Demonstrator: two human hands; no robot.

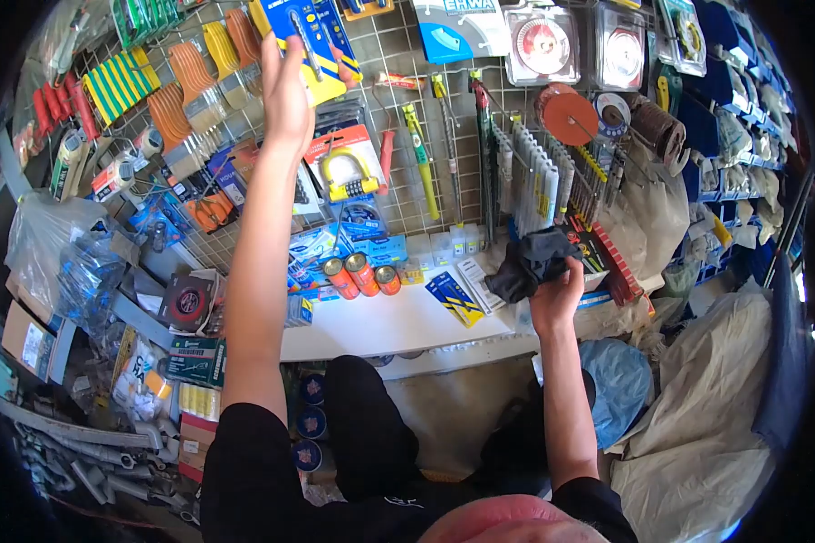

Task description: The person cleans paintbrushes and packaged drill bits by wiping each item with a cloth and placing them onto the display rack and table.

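Note:
High at the left, my left hand (286, 101) grips a blue and yellow drill bit package (314, 50) at the wire grid. The thumb lies at its near edge and some fingertips show past its right side. A similar blue package hangs just behind it. Lower right, my right hand (560, 296) is closed around a bunched black cloth (532, 262), above the right end of the white shelf (362, 337). Another blue and yellow package (455, 299) lies on that shelf beside a white packet (482, 284).
Paintbrushes (193, 77) and a yellow padlock (349, 174) hang on the grid. Several orange cans (360, 273) stand on the shelf. Blue bins (733, 118) line the right side, above a plastic sheet (697, 398). Metal fittings (109, 480) lie at lower left.

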